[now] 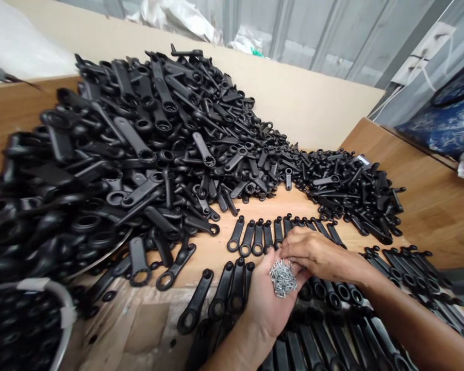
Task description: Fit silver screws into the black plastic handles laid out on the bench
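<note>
A small heap of silver screws (282,279) rests in the cupped palm of my left hand (265,306), which faces upward. Over its fingers lies my right hand (313,255), the fingers bent and drawn together at the edge of the heap. Whatever those fingertips pinch is hidden from me. Black plastic crank-shaped handles (258,237), each with a ring at one end and a small knob at the other, stand in rows behind, beneath and beside both hands. Several more handles (195,303) lie to the left of my left wrist.
A tall loose pile of black handles (154,134) covers the left and back of the wooden table (290,201). A smaller pile (351,190) sits at the right. At lower left is a round container (67,314) of black parts. A wooden board (413,185) borders the right side.
</note>
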A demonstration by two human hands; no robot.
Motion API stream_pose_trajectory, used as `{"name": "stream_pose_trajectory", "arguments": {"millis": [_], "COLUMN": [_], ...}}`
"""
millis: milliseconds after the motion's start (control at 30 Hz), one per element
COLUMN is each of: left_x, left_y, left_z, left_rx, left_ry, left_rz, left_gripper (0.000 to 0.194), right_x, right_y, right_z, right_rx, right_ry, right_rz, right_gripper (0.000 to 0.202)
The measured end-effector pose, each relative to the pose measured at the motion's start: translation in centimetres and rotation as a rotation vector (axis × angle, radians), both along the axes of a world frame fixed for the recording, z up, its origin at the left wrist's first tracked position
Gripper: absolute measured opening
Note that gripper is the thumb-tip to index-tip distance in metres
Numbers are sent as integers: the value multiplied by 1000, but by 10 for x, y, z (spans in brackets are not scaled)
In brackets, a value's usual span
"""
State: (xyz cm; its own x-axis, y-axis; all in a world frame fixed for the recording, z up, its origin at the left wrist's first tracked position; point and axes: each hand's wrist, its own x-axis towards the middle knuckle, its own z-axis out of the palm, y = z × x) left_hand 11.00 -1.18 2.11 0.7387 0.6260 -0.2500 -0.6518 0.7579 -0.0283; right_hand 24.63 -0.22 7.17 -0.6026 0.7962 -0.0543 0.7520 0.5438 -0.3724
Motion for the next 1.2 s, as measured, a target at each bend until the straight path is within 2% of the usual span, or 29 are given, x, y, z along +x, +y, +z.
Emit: {"name": "stream_pose_trajectory", "arguments": {"millis": [267, 700, 867, 967, 1200], "left_x": [5, 9, 9, 9, 14], "left_y": [-1, -5, -7, -8, -7], "left_z": [-5, -13, -11, -11, -12], "left_rx": [-16, 48, 12, 11, 50], "left_ry": [90, 35, 136, 257, 370], "left_rz": [-20, -41, -44, -39, -101], "left_gripper": [25, 30, 23, 22, 20], "right_x": [10, 12, 3, -4, -10], "right_y": [-10, -20, -18, -20, -28], "right_z": [-16, -13, -11, -8, -3], "right_rx": [100, 162, 210, 214, 278], "right_ry": [21, -20, -226, -337, -411], "right_rz": [-64, -86, -82, -7, 27], "right_gripper": [17, 16, 13, 9, 5]}}
